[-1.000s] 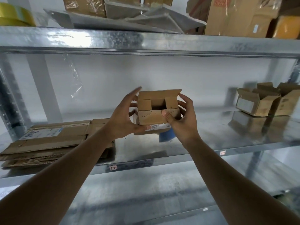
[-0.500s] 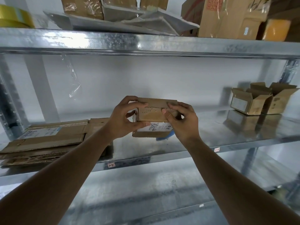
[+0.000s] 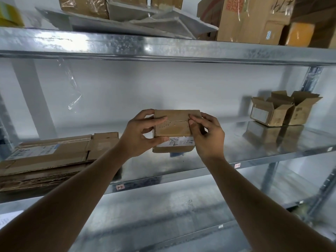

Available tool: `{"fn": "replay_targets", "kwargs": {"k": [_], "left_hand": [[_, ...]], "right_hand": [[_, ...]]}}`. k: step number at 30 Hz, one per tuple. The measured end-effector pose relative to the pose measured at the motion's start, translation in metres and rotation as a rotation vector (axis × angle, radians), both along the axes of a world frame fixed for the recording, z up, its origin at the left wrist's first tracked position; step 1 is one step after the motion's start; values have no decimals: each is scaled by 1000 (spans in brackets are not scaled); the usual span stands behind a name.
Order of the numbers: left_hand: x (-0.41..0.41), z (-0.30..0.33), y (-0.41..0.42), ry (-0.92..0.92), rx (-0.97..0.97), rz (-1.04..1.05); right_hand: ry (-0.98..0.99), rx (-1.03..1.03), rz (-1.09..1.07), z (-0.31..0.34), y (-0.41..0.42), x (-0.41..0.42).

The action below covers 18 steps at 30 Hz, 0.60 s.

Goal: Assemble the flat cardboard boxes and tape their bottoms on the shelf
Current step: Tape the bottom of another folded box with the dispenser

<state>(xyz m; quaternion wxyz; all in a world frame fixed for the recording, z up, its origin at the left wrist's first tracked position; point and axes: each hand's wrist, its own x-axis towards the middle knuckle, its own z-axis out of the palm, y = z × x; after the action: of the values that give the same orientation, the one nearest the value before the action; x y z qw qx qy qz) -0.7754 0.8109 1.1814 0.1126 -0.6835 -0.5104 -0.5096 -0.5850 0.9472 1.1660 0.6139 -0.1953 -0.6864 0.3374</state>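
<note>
Box [image 3: 175,127] flaps now folded shut

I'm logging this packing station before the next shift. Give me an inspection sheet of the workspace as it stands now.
Surface: middle metal shelf, shiny, small labels on its front edge.
Job's things: small box held over the shelf, flaps folded shut, no tape seen on the seam; flat cardboard stack at left; two open boxes at right, side by side.
Clutter: blue object behind the small box, mostly hidden; loose clear film hanging at the back.
Hands: left hand and right hand both grip the small box, fingers on its top.
Cables: nothing seen.
Surroundings: upper shelf with cartons and grey sheets; lower shelf below.
</note>
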Motion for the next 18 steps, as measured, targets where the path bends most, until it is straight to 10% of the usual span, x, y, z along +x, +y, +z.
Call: {"fn": "replay_targets", "kwargs": {"k": [18], "left_hand": [[59,-17,146,33,22,-41]], "right_hand": [[-90,-338,-96,-23,103,71]]}}
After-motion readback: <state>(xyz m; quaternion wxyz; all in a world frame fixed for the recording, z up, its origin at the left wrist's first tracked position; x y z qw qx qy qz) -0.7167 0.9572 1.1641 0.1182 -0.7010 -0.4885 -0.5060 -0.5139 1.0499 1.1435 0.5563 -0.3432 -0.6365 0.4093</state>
